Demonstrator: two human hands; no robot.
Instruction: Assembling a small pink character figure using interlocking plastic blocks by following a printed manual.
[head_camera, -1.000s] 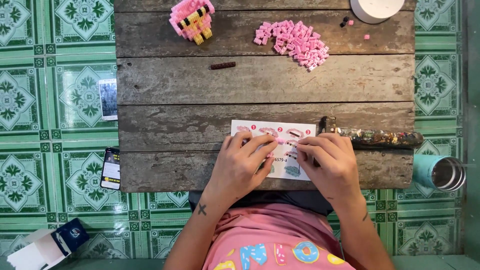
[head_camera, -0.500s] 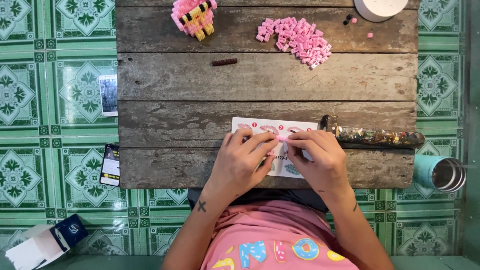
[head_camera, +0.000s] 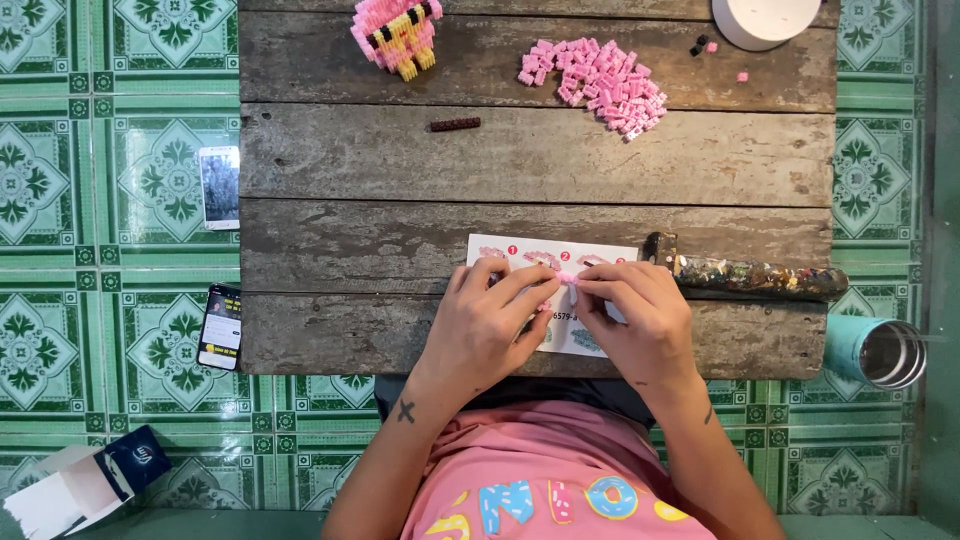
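Both hands meet over the near edge of the weathered plank table (head_camera: 400, 330), just above a white instruction sheet (head_camera: 520, 250) that lies under them. The left hand (head_camera: 487, 325) and the right hand (head_camera: 645, 320) each have fingertips drawn narrow, pinched together from opposite sides on a tiny pink brick piece (head_camera: 568, 278); whether it is one brick or a couple already joined is hard to tell at this size. Such a piece looks light, hard and stiff, likely smooth plastic that could slip or pop out of a pinch, so it is best taken by its flat side faces with fingertip pads, pressing gently. On the far side of the table, to the right, lies a loose heap of pink bricks (head_camera: 595, 85), with a white round container (head_camera: 765, 18) at the far right edge and a half-built pink and yellow brick figure (head_camera: 398, 32) far left. A dark narrow tray (head_camera: 760, 277) of mixed bits sits just right of the sheet. Two phones (head_camera: 219, 186) lie on the green tiled floor to the left, and a teal cup (head_camera: 875, 350) stands to the right.
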